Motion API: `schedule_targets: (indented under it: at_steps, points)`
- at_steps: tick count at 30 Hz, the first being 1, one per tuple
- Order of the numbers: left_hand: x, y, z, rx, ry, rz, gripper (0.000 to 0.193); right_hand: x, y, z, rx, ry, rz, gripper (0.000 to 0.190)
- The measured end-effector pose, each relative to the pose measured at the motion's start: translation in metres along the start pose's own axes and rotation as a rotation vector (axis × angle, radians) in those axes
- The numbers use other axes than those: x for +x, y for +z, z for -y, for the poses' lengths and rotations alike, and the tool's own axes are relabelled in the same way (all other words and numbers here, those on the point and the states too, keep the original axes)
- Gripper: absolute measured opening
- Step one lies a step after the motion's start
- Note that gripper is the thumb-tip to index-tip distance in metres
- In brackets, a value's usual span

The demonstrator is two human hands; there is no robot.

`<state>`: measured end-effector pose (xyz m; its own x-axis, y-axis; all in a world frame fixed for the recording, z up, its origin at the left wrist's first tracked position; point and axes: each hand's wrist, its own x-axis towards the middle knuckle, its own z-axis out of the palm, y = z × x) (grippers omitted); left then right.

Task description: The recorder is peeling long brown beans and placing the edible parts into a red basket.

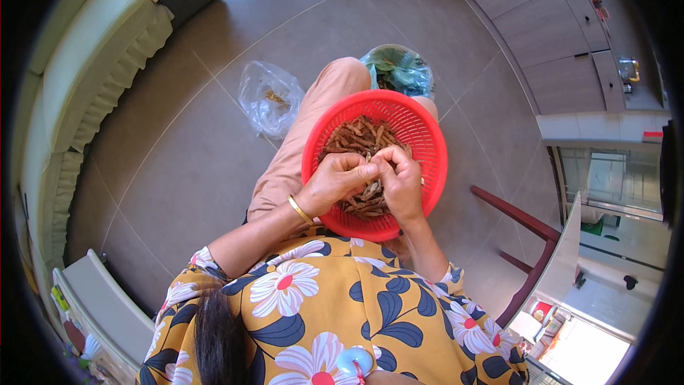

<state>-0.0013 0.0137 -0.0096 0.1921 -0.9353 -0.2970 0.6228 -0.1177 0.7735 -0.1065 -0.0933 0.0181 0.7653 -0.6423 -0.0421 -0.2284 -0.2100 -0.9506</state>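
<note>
A red plastic colander (pixel 436 171) rests on my lap, partly filled with dry brown pods (pixel 359 136). Over it, my left hand (pixel 342 174) and my right hand (pixel 399 176) meet at the fingertips. Between them they pinch a small pale pod (pixel 368 157), which seems split at the top. A gold bangle is around my left wrist. Under my hands lie paler, opened-looking husks (pixel 372 190) among the brown pods. My fingers hide part of the pinched pod.
On the tiled floor, a clear plastic bag (pixel 271 99) holds small yellowish-brown pieces. Beyond my knees stands a bin with a blue-green plastic liner (pixel 401 69). A pale sofa (pixel 88 80) is at the left, and a dark red wooden chair (pixel 534 230) at the right.
</note>
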Motion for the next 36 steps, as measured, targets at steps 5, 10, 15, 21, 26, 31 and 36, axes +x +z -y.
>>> schedule_targets:
  at_steps: [5, 10, 15, 21, 26, 31, 36]
  points:
    - [-0.001, 0.002, -0.007, 0.075, -0.001, -0.012, 0.038, -0.004, 0.000, 0.011, 0.080, -0.009, 0.057, 0.012]
    - [-0.001, 0.001, -0.009, 0.041, -0.003, 0.034, 0.036, -0.006, 0.001, 0.008, 0.212, 0.040, -0.001, 0.010]
    - [0.000, 0.002, -0.011, 0.018, -0.019, 0.062, 0.031, -0.006, 0.003, 0.004, 0.178, 0.029, -0.091, 0.010]
    - [-0.002, 0.009, -0.009, -0.076, -0.033, -0.009, 0.023, -0.010, 0.009, 0.005, 0.113, -0.105, -0.117, 0.009]
    - [0.001, 0.012, -0.006, -0.197, -0.004, -0.136, 0.021, -0.016, 0.012, 0.019, -0.262, -0.474, -0.167, 0.006]
    - [0.005, 0.007, 0.003, -0.100, 0.124, -0.139, 0.021, -0.020, 0.010, 0.021, -0.256, -0.470, -0.131, 0.009]
    - [-0.001, 0.004, -0.008, -0.296, -0.073, -0.046, 0.020, -0.025, 0.007, 0.019, 0.167, -0.113, -0.132, 0.011]
